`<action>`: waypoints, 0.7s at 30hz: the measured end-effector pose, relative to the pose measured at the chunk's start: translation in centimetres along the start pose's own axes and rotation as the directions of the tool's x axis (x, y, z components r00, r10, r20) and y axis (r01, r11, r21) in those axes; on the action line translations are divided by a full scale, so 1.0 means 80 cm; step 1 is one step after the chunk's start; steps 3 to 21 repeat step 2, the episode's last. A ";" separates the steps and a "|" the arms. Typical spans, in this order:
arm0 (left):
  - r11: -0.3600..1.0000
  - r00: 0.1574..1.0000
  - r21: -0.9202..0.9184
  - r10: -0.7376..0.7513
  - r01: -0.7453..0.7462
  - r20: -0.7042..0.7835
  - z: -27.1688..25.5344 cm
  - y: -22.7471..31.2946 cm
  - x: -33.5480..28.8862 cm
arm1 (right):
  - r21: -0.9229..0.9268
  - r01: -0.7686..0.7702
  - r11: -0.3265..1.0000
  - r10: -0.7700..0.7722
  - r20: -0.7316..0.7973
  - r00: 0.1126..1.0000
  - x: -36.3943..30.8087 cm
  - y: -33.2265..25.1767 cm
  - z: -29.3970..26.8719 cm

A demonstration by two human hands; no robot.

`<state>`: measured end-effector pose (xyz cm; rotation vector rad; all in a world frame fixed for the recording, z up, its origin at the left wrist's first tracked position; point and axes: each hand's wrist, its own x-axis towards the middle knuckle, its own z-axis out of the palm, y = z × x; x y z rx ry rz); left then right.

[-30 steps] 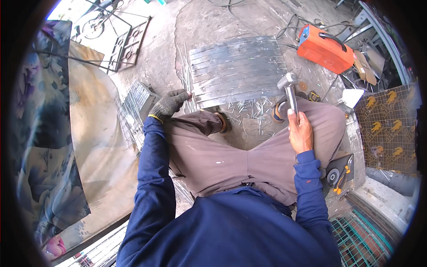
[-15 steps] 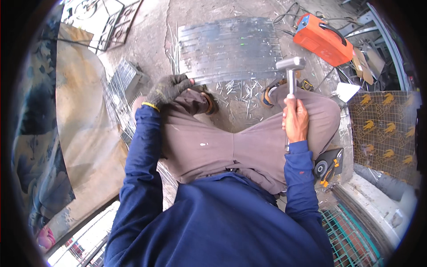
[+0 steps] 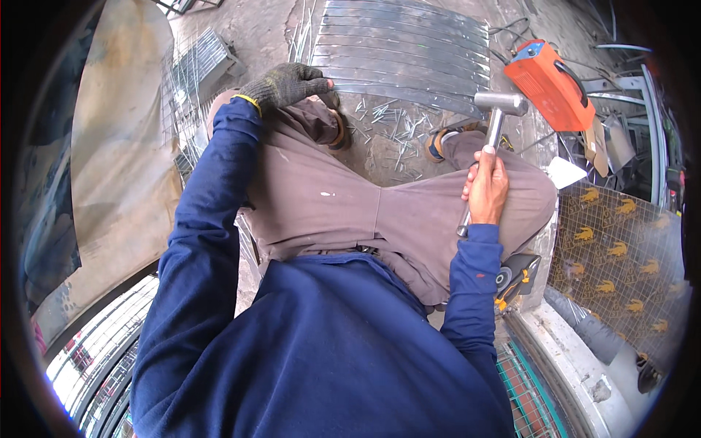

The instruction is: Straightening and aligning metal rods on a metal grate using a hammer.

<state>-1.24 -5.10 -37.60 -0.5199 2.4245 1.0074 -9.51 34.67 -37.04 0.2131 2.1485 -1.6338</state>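
Observation:
Bare-skinned, my right hand (image 3: 489, 186) is wrapped round the handle of a steel hammer (image 3: 501, 104), held upright over my right thigh with its head away from me. A dark knitted glove with a yellow cuff covers my left hand (image 3: 287, 85), its fingertips coming out bare. It is closed at the near left corner of a row of flat metal strips (image 3: 405, 47), pinching the end of the nearest strip. The strips lie side by side on the ground beyond my feet. Short cut metal pieces (image 3: 398, 120) are scattered between my feet.
An orange box-shaped machine (image 3: 551, 87) with a black handle and cables stands at the far right. A grinder-like tool (image 3: 515, 277) lies by my right hip. Left of my knee sits a grey metal block (image 3: 204, 62); a patterned sheet (image 3: 617, 255) is at the right.
The view has shifted, so the strips sit higher in it. My left hand stays at the strips' near left corner, and my right still holds the hammer upright.

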 end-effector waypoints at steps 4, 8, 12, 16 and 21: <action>0.999 0.997 0.024 0.043 -0.044 0.060 -0.004 0.004 -0.004 | -0.033 0.004 0.999 -0.004 0.008 1.000 0.004 0.001 0.003; 0.999 0.997 0.024 0.043 -0.044 0.060 -0.004 0.004 -0.004 | -0.033 0.004 0.999 -0.004 0.008 1.000 0.004 0.001 0.003; 0.999 0.997 0.024 0.043 -0.044 0.060 -0.004 0.004 -0.004 | -0.033 0.004 0.999 -0.004 0.008 1.000 0.004 0.001 0.003; 0.999 0.997 0.024 0.043 -0.044 0.060 -0.004 0.004 -0.004 | -0.033 0.004 0.999 -0.004 0.008 1.000 0.004 0.001 0.003; 0.999 0.997 0.024 0.043 -0.044 0.060 -0.004 0.004 -0.004 | -0.033 0.004 0.999 -0.004 0.008 1.000 0.004 0.001 0.003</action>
